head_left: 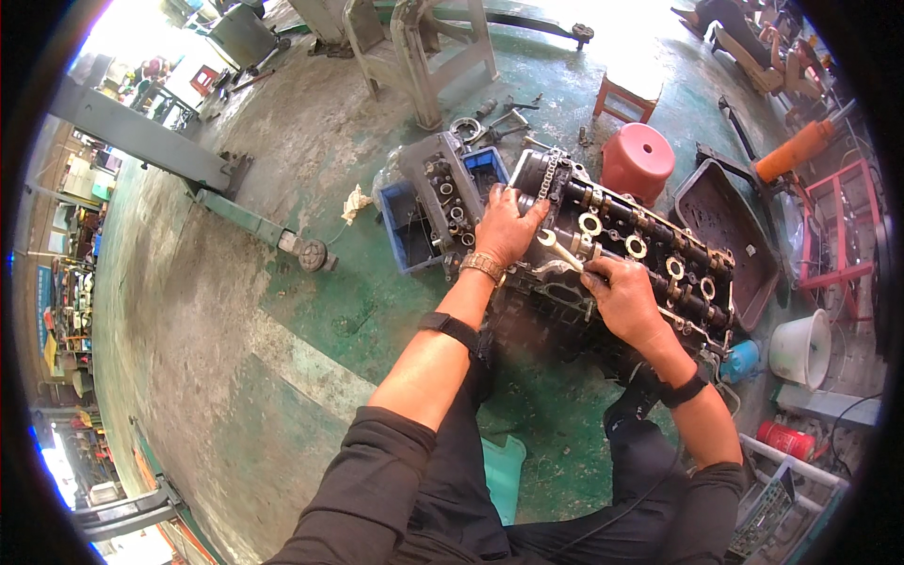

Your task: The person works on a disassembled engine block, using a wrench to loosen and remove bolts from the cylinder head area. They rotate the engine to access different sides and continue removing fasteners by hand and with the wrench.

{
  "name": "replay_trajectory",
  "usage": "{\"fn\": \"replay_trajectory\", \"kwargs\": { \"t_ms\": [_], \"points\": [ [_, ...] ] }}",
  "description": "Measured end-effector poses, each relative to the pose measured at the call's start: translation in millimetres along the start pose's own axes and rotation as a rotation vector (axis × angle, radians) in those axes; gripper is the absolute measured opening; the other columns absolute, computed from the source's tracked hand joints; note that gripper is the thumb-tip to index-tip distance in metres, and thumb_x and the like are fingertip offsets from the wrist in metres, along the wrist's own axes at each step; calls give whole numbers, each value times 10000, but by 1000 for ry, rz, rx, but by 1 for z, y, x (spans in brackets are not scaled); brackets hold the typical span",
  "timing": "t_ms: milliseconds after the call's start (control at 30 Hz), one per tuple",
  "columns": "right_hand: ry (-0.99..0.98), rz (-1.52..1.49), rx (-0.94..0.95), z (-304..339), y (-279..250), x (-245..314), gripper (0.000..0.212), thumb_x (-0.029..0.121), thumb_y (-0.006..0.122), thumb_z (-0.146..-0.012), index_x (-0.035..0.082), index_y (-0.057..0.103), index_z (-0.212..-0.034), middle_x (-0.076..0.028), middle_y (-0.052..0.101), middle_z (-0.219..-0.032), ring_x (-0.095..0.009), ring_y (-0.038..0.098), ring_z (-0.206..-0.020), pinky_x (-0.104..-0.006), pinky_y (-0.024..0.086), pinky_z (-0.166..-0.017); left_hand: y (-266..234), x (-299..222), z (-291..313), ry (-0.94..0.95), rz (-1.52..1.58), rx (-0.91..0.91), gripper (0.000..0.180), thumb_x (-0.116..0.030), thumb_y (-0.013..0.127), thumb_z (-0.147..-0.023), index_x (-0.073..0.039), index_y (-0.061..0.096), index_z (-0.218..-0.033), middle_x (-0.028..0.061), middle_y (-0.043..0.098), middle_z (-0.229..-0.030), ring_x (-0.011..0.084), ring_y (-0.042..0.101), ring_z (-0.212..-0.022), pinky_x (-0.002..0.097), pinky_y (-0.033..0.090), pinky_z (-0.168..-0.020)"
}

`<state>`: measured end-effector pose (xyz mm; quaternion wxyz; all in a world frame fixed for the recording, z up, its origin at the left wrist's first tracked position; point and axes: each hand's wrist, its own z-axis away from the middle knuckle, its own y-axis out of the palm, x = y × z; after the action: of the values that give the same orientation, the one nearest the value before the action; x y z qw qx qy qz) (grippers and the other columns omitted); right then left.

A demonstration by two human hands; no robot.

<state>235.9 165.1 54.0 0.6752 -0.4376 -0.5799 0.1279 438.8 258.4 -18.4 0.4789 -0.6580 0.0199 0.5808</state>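
In front of me stands an engine (650, 247) with its camshafts and several pale rings exposed on top. My right hand (625, 299) is closed around a silver wrench (559, 249), whose open jaw points left toward the engine's chain end. My left hand (508, 226) is at that same end, beside the timing chain (552, 177). Its fingers are bent down over the engine's edge, and what they grip is hidden. Just left of this hand, a grey metal engine cover (435, 179) lies across a blue crate (400, 226).
A red stool (637, 155) stands behind the engine, with a black drain tray (725, 221) on the right. Farther right are a white bucket (800, 348) and a red cylinder (786, 440). A lift arm (254, 224) lies on the left floor. A teal plastic stool (504, 476) is between my legs.
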Motion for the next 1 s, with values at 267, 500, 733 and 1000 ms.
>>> {"fn": "replay_trajectory", "kwargs": {
  "t_ms": [267, 500, 733, 1000],
  "points": [
    [3, 157, 105, -11, -7, -7, 133, 65, 704, -798, -15, 691, -902, -184, 664, -792, -345, 642, -708, -390, 495, -658, 1, 6, -7, 30, 52, -13, 788, -589, 632, -822, 38, 533, -1288, 259, 386, -1453, 398, 485, -1266, 424, 389, -1047],
    [17, 142, 54, -11, -10, -15, 105, 105, 684, -804, 5, 685, -836, -187, 650, -738, -381, 634, -716, -431, 493, -659, -35, -3, 0, -224, 1111, 280, 405, -370, 608, -949, 8, 604, -1093, 157, 638, -1084, 231, 613, -963, 353, 510, -883],
    [40, -94, 29, -11, -2, -13, 122, 111, 678, -823, -3, 698, -861, -210, 655, -768, -394, 636, -741, -437, 501, -689, -50, -9, 22, -352, 1474, 66, 672, -480, 603, -916, 140, 500, -1152, 262, 561, -1156, 346, 529, -1113, 436, 441, -1015],
    [7, -2, -27, -10, 6, -13, 132, 123, 670, -831, -3, 693, -864, -201, 667, -824, -397, 643, -797, -460, 511, -724, -46, 2, 24, -400, 1517, -50, 714, -565, 443, -965, 121, 506, -1152, 268, 576, -1126, 365, 539, -1079, 444, 436, -1006]
  ]
}}
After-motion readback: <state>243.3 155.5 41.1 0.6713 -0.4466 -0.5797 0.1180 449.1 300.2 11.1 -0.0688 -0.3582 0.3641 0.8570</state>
